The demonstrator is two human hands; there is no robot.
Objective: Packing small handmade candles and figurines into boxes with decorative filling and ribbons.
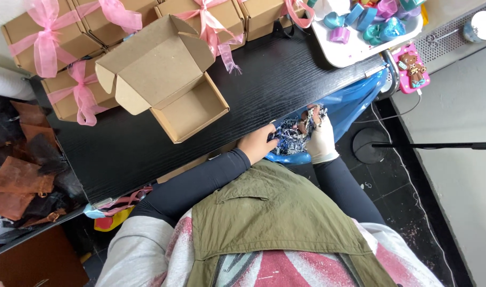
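My left hand (256,143), bare with a dark sleeve, and my right hand (320,139), in a white glove, both grip a clump of shredded paper filler (292,134), blue, white and dark. The clump sits at the mouth of a blue plastic bag (354,101) hanging by the front edge of the black table (264,74). An open brown cardboard box (190,111) with its lid up stands on the table, left of and beyond my hands, and it looks hollow inside.
Several closed brown boxes tied with pink ribbon bows (46,37) line the table's back and left. A white tray (354,50) holds blue and purple heart-shaped items. A pink gingerbread-figure object (411,69) lies at the right. Brown leather pieces (19,180) lie at the left.
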